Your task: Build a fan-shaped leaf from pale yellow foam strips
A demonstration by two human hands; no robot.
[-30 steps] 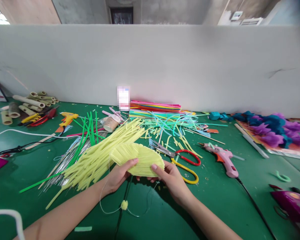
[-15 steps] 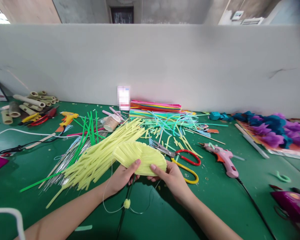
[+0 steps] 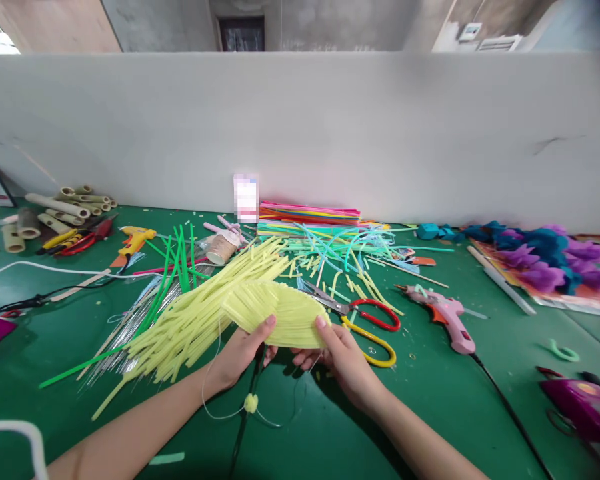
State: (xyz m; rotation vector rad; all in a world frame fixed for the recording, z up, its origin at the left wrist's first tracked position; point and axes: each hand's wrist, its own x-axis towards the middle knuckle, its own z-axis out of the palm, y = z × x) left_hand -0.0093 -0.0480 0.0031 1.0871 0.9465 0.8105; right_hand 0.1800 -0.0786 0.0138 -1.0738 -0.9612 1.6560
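A pale yellow, fan-shaped piece made of pipe cleaners is held up over the table between both hands. My left hand pinches its lower left edge, thumb on top and fingers underneath. At its right end, my right hand grips it the same way. Below the piece, a small yellow fuzzy ball sits on a thin clear wire that loops down from it. Behind my left hand lies a thick bundle of yellow pipe cleaners. Scissors with red and yellow handles rest open just beyond my right hand.
A pink glue gun lies to the right, a yellow glue gun to the left. Bamboo tubes and pliers stand far left. Colourful pipe cleaners line the grey partition. Purple flowers lie far right.
My right thumb has moved right along the yellow piece, to its right end. The piece has shifted slightly left and tilted. My left hand keeps its pinch.
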